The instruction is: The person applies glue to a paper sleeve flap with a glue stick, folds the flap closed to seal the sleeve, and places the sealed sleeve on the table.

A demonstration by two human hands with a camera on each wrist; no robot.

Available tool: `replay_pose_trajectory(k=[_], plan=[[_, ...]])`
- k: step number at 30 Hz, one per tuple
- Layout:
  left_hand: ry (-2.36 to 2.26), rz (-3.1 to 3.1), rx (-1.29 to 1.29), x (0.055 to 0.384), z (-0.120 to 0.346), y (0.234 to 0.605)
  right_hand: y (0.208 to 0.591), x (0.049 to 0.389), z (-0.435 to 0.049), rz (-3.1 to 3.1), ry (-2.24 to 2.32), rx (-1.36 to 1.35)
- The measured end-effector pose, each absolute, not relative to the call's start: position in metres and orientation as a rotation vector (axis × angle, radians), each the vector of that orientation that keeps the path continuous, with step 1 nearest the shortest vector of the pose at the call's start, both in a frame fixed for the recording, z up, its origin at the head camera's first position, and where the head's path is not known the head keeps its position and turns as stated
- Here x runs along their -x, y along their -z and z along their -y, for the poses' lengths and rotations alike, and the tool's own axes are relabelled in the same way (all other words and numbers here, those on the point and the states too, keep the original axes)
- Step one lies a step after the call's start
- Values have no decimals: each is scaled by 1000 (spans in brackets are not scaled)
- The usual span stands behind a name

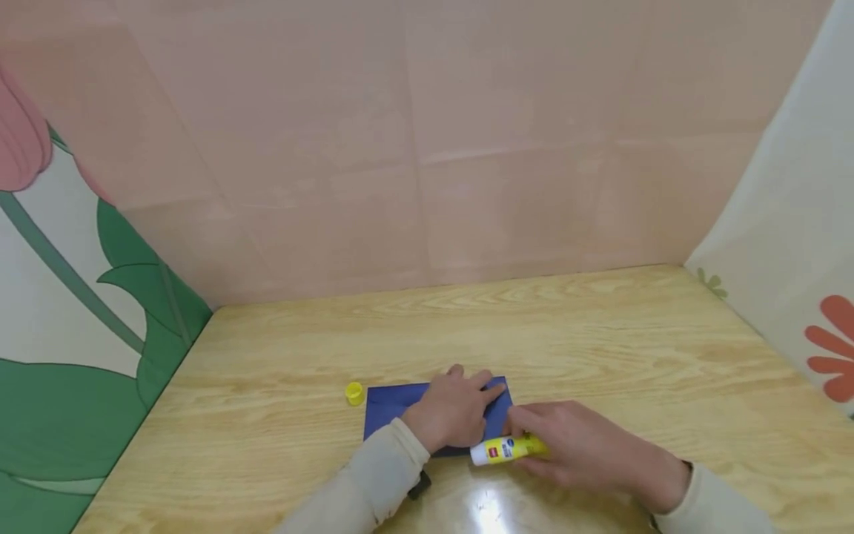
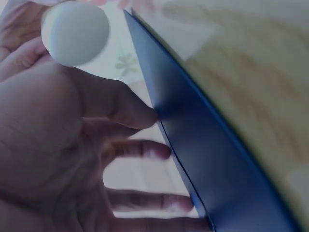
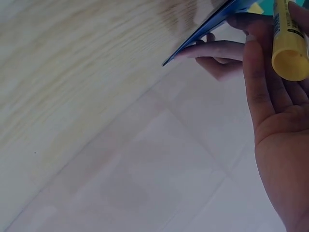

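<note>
A dark blue envelope (image 1: 394, 400) lies flat on the wooden table. Spread fingers of my left hand (image 1: 454, 408) rest on its right half; the left wrist view shows the thumb and fingertips touching the blue surface (image 2: 193, 130). My right hand (image 1: 574, 445) grips a yellow glue stick (image 1: 510, 449) near the envelope's lower right corner. The stick's white end points left and looms as a pale disc (image 2: 75, 34) in the left wrist view. Its hollow yellow end (image 3: 292, 63) faces the right wrist camera. Whether the glue touches the envelope, I cannot tell.
A small yellow cap (image 1: 354, 394) sits on the table just left of the envelope. The wooden table (image 1: 267, 415) meets a pinkish cloth backdrop (image 1: 414, 185) behind, with patterned cloths at both sides. A small black object (image 1: 420, 486) shows beside the left sleeve.
</note>
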State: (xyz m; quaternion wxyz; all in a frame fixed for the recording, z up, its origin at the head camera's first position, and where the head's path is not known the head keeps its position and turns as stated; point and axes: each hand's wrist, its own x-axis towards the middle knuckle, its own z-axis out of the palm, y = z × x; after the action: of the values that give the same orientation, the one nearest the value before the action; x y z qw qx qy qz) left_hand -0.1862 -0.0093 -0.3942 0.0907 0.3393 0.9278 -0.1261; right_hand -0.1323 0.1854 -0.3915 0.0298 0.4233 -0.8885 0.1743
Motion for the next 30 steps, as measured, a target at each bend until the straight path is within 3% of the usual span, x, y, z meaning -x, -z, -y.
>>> replay_pose_trajectory(k=[30], plan=[[169,-2599,-1068,192,33,379,385,134,-187,2847,-516,-1284]])
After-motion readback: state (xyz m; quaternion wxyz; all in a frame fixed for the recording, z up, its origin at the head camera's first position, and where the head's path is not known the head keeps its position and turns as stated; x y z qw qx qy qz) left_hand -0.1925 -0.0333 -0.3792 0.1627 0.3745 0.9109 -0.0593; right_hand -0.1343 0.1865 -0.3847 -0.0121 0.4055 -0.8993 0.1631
